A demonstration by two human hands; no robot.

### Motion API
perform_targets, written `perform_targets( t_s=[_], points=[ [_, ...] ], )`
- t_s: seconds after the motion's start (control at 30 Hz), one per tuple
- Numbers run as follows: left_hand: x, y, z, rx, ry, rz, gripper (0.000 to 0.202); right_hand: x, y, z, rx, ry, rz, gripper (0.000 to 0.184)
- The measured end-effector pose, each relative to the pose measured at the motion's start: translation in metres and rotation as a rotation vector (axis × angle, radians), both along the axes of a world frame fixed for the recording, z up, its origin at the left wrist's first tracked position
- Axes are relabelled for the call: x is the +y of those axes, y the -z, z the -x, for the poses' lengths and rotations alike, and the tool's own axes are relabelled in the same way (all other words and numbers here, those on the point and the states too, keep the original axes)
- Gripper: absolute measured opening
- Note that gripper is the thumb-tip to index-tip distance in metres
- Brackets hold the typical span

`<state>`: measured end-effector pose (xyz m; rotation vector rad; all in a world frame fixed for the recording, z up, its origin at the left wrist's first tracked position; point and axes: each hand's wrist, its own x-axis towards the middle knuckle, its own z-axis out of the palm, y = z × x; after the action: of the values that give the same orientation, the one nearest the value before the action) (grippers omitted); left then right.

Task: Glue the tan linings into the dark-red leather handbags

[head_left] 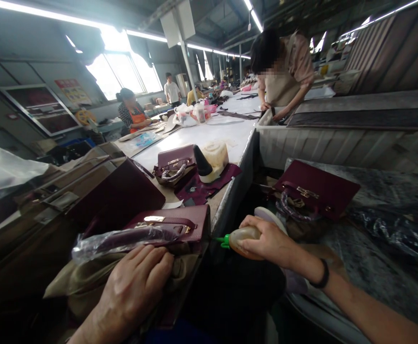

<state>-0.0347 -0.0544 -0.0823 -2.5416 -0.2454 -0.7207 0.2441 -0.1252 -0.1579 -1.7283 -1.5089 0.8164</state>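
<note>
My left hand [132, 289] lies curled over the tan stuffing cloth [87, 282] of a burgundy handbag [173, 224] at the table's near edge. The bag's handle [123, 239] is wrapped in clear plastic. My right hand [269, 241] grips a squeeze glue bottle [243, 237] with a green nozzle [223, 241], pointing left toward the bag's side. A dark band circles my right wrist.
A second burgundy handbag [175, 165], a black cone-tipped glue container [211, 162] and leather pieces [202, 188] lie further along the white table [226, 129]. Another burgundy bag [314, 191] rests on the plastic-covered surface at right. A person [284, 71] bends over beyond; others work farther back.
</note>
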Motion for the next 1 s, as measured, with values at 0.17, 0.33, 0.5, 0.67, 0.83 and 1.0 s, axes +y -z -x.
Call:
perform_targets(
  t_s=[0.17,0.33,0.5,0.67,0.83,1.0],
  points=[
    [0.001,0.003,0.001,0.031,0.001,0.013,0.025,0.002,-0.009,-0.001,-0.040,-0.079,-0.018,0.018],
    [0.001,0.005,0.002,0.021,-0.004,0.033,0.023,0.005,-0.013,0.001,-0.102,-0.054,-0.053,0.017],
    [0.001,0.005,-0.002,0.021,-0.004,0.030,0.022,0.007,-0.017,0.000,-0.076,-0.106,-0.002,0.017],
    [-0.001,0.003,-0.006,-0.004,-0.007,0.013,0.023,0.005,-0.027,-0.001,-0.204,-0.050,-0.059,0.015],
    [-0.002,0.001,-0.006,0.014,0.003,0.032,0.022,0.001,-0.034,0.004,-0.316,-0.137,-0.083,0.014],
    [-0.003,0.002,-0.005,0.000,0.002,0.037,0.020,0.003,-0.035,0.003,-0.297,-0.223,-0.072,0.017]
  ],
)
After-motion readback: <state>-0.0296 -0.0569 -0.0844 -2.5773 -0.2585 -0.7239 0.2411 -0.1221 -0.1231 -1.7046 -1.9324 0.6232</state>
